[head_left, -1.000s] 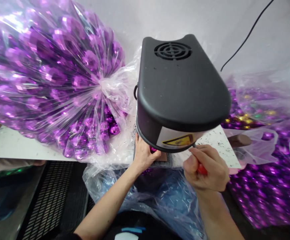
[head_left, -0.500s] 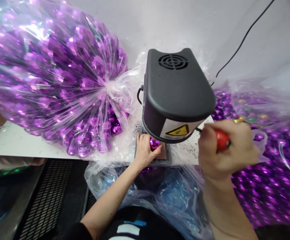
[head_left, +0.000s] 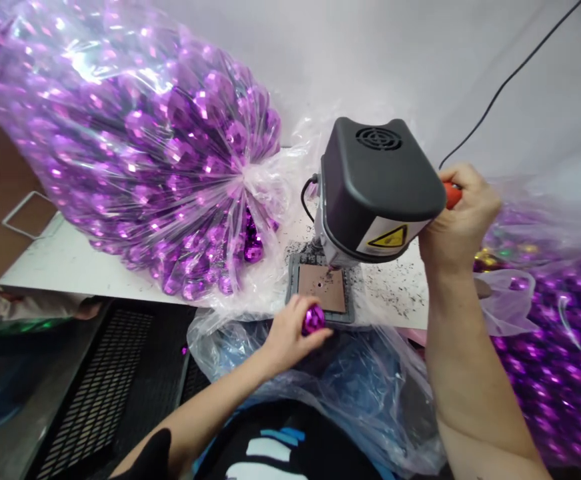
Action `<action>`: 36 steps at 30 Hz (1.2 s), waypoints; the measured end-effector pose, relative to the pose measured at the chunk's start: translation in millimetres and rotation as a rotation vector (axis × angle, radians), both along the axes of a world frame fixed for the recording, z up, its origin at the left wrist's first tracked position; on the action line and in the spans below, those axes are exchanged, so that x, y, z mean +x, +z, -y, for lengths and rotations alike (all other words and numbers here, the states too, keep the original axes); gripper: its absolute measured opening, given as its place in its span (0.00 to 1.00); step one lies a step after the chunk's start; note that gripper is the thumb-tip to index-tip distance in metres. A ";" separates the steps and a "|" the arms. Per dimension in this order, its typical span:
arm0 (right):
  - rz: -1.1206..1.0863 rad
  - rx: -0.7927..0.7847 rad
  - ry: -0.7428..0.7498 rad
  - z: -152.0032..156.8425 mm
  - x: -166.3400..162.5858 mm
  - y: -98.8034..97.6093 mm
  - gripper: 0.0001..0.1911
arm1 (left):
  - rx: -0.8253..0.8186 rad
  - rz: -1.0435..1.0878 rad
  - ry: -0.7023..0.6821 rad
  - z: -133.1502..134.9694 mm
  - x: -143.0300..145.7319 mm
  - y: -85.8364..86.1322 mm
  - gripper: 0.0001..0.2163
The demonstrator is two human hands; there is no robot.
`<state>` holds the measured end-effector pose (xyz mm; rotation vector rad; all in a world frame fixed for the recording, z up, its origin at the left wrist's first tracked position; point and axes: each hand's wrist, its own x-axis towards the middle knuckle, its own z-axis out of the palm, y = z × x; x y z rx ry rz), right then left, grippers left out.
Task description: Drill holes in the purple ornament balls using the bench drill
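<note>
A shiny purple faceted ball (head_left: 313, 321) is in my left hand (head_left: 293, 335), between thumb and fingers, just in front of the drill press base (head_left: 349, 308). On that base lies a brown board (head_left: 323, 288) with a small hole in it. The black drill press (head_left: 387, 183), marked with a yellow warning label, stands over the board. My right hand (head_left: 463, 217) is wrapped round its red lever handle (head_left: 452, 195) at the right side of the machine. An open clear plastic bag (head_left: 370, 373) hangs below my left hand at the table edge.
A large clear bag of purple faceted balls (head_left: 155, 160) fills the left of the white table (head_left: 90, 260). More bagged purple balls (head_left: 560, 373) lie at the right. Dark shavings surround the base. A black cable (head_left: 513, 75) runs along the wall.
My left hand has drawn the ball off the board toward me, over the table's front edge. My right hand has moved up and away with the lever handle.
</note>
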<state>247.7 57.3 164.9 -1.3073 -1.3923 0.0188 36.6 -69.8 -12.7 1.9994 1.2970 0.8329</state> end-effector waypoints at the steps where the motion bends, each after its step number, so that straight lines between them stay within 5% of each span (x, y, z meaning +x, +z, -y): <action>1: 0.001 0.002 -0.003 -0.1 -0.3 0.5 0.14 | -0.019 -0.056 -0.056 14.1 -5.7 -3.1 0.23; 4: -0.010 0.027 -0.009 -0.6 -2.4 1.3 0.13 | -0.012 -0.219 -0.139 45.3 -15.8 -15.5 0.31; 7: -0.032 0.014 -0.040 -0.4 -4.5 1.9 0.12 | 0.033 -0.235 -0.177 49.5 -23.4 -14.4 0.34; 11: -0.044 -0.030 -0.079 -0.6 -4.6 2.5 0.12 | 0.103 -0.121 -0.068 6.6 -48.8 16.6 0.12; 14: -0.035 -0.040 -0.089 -1.9 -4.3 2.3 0.14 | 0.285 -0.306 0.132 -40.6 -76.1 35.5 0.11; 17: -0.055 -0.041 -0.084 -2.9 -5.4 2.6 0.13 | 0.319 -0.457 0.123 -68.1 -93.8 33.4 0.10; 21: -0.059 -0.045 -0.096 -2.9 -7.0 3.6 0.13 | 0.329 -0.482 0.064 -72.2 -98.2 12.0 0.10; 24: -0.053 0.009 -0.094 -2.9 -6.9 3.4 0.14 | 0.355 -0.508 0.228 -73.3 -103.2 5.4 0.12; 29: -0.045 -0.033 -0.105 -4.5 -4.4 2.3 0.13 | 0.350 -0.537 0.604 -79.4 -118.9 19.3 0.18; 36: -0.072 0.000 -0.106 -7.9 -1.7 -0.5 0.12 | 0.280 -0.653 0.753 -99.9 -117.2 26.3 0.33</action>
